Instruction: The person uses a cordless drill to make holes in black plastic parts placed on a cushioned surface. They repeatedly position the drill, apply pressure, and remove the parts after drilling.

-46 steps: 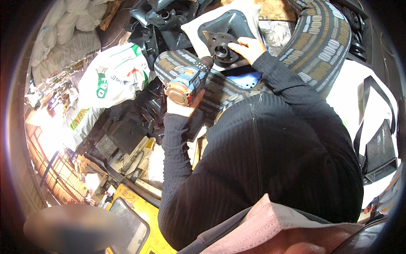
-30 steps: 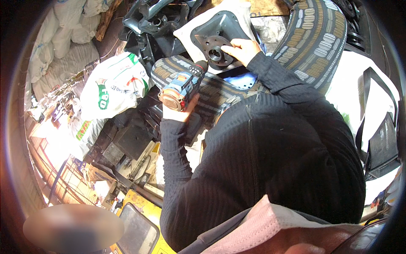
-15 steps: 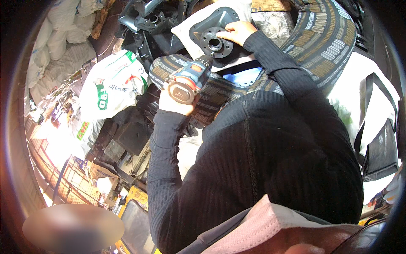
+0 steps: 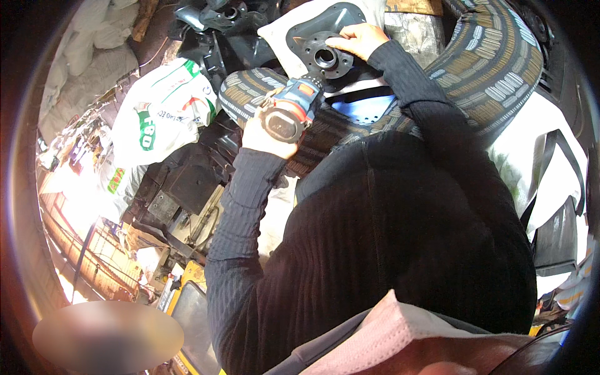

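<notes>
My left hand [image 4: 267,136] is wrapped round a blue, red and black cordless drill [image 4: 299,99]. The drill's chuck points away from me, at the near edge of a dark grey plastic part [image 4: 331,25]. A round flange with a central opening and small holes around it rises from this part; a wide rounded-square base lies behind it. From the far right, my right hand [image 4: 362,41] grips the flange's edge between thumb and fingers. Whether the drill's tip touches the flange I cannot tell. Beneath the part is a white sack [image 4: 273,32].
A patterned padded ring [image 4: 500,69] curves around my front and right. More dark plastic parts [image 4: 240,40] are piled at the far left. White printed bags [image 4: 165,119] stand left, a white bag with black straps [image 4: 522,140] right. A blue piece [image 4: 362,111] lies inside the ring.
The view has shifted slightly. The drill has stayed close to the flange's near edge, and my right hand keeps its hold on the flange.
</notes>
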{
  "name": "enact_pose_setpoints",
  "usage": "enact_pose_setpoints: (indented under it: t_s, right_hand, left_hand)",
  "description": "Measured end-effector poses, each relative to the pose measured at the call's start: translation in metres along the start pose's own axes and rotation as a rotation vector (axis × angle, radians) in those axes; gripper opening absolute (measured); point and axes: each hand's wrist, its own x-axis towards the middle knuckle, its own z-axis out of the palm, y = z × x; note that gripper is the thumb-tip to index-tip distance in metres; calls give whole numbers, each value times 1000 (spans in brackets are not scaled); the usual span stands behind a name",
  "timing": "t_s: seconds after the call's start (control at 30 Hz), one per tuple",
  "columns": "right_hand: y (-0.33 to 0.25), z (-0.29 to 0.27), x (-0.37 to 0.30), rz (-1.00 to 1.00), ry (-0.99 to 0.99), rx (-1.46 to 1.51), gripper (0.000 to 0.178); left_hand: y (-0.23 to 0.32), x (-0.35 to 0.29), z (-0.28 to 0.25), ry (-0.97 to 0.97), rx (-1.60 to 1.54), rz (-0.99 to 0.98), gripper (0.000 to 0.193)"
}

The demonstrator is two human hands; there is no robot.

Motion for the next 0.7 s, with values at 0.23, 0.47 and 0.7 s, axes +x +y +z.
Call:
enact_pose_setpoints:
  t_s: [0.23,0.47,0.7]
  right_hand:
    - [-2,7,-3,-34,159,-69,47]
    - [5,-9,-69,191,-451,1627,50]
    - [-27,-6,-89,144,-620,1622,53]
  left_hand:
    - [10,-26,-5,231,514,307,60]
    - [14,-73,6,326,209,657,40]
    - [11,-70,19,195,-130,651,38]
